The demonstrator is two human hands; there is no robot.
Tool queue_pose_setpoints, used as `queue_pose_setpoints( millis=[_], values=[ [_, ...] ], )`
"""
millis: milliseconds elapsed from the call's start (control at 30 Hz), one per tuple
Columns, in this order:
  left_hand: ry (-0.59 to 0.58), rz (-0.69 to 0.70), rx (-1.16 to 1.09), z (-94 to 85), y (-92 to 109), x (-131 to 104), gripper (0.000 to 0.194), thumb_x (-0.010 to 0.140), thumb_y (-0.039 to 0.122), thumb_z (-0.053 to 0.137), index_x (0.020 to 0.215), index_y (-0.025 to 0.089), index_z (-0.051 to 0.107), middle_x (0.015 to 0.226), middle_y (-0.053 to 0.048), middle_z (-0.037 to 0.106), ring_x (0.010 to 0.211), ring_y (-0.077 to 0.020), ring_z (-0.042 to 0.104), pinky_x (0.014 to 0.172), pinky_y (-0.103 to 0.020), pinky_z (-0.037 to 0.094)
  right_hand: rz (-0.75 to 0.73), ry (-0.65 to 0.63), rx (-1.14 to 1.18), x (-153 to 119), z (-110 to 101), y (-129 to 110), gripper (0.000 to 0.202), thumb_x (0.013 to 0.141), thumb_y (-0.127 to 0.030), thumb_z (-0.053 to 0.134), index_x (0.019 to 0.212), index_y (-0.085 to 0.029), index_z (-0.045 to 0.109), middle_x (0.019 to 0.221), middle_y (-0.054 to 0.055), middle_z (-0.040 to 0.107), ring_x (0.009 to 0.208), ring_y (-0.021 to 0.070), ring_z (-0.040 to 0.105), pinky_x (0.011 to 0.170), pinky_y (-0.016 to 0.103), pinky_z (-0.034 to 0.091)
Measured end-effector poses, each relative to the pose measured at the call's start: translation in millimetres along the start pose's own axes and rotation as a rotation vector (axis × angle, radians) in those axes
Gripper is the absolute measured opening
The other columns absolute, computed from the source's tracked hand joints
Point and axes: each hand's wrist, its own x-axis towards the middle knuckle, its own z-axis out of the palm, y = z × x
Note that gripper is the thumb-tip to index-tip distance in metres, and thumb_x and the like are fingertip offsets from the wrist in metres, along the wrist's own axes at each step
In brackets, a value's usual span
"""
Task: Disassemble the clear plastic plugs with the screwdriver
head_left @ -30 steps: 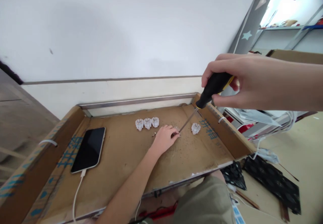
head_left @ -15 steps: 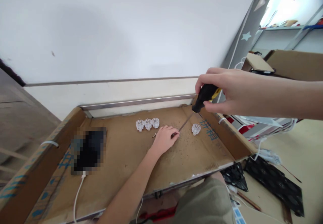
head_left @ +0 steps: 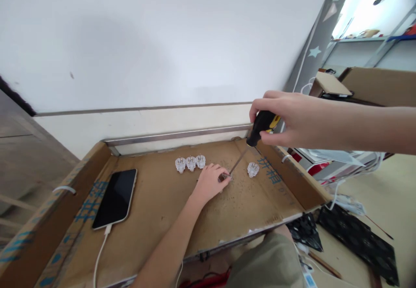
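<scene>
My right hand (head_left: 273,121) is wrapped round the black and yellow handle of a screwdriver (head_left: 238,160). Its shaft slants down and left to the fingertips of my left hand (head_left: 212,179). That hand rests on the cardboard and pinches a small clear piece (head_left: 224,177), mostly hidden by the fingers, which looks like a plug. The screwdriver tip meets this piece. Three clear plugs (head_left: 190,163) stand in a row with pins up, beyond my left hand. Another clear plug (head_left: 252,169) sits apart, right of the screwdriver shaft.
The work surface is a cardboard-lined tray (head_left: 156,201) with raised sides and dark specks on it. A phone (head_left: 115,199) on a white cable lies at the left. A white wall (head_left: 146,54) rises behind. Black panels (head_left: 357,240) lie on the floor at right.
The view has shifted slightly. My left fingers have turned a little, showing more of the clear piece. My right hand still grips the screwdriver in nearly the same place.
</scene>
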Motion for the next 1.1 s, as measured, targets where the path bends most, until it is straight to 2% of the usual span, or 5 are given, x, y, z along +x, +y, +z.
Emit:
queue_pose_setpoints(
  millis=[533,667,833,967,1100],
  values=[
    [0.022,-0.026,-0.04,-4.9,-2.2,2.7,0.012,0.084,0.027,0.055,0.078,0.021,0.063,0.084,-0.001,0.064,0.085,-0.0188,0.054,0.08,-0.032,0.04,-0.078,0.021,0.014,15.9,1.3,-4.9,0.029,0.068,-0.034,0.058,0.094,-0.022,0.055,0.088,0.001,0.048,0.063,0.0057,0.041,0.059,0.023,0.034],
    [0.078,-0.079,-0.071,-13.8,-12.3,3.5,0.014,0.085,0.03,0.052,0.082,0.022,0.064,0.085,-0.001,0.066,0.085,-0.0192,0.056,0.079,-0.032,0.041,-0.078,0.105,0.039,-1.8,9.7,-6.6,0.027,0.07,-0.032,0.057,0.095,-0.02,0.055,0.091,0.001,0.048,0.063,0.0045,0.041,0.061,0.022,0.036],
    [0.153,-0.191,-0.101,-23.8,-22.6,1.3,0.016,0.086,0.033,0.05,0.085,0.023,0.063,0.087,-0.001,0.067,0.085,-0.0192,0.058,0.076,-0.031,0.043,-0.041,0.245,0.02,-51.9,9.9,-13.3,0.022,0.075,-0.034,0.056,0.095,-0.024,0.055,0.095,0.0,0.051,0.062,0.0046,0.046,0.058,0.022,0.038],
    [0.208,-0.194,-0.098,-28.0,-21.5,-1.5,0.013,0.086,0.03,0.05,0.088,0.022,0.061,0.088,-0.001,0.067,0.087,-0.0184,0.059,0.078,-0.03,0.044,0.206,0.554,0.102,-97.0,25.3,-15.9,0.025,0.075,-0.042,0.057,0.095,-0.025,0.056,0.09,0.003,0.055,0.072,0.012,0.053,0.06,0.026,0.04],
    [0.253,-0.18,-0.08,-27.7,-21.5,-3.2,0.012,0.086,0.028,0.05,0.087,0.022,0.06,0.087,-0.001,0.067,0.086,-0.0183,0.06,0.077,-0.03,0.043,0.628,0.827,0.379,-130.2,102.7,-21.5,0.034,0.073,-0.043,0.06,0.098,-0.021,0.056,0.091,0.006,0.057,0.083,0.0181,0.055,0.073,0.032,0.044]
  ],
)
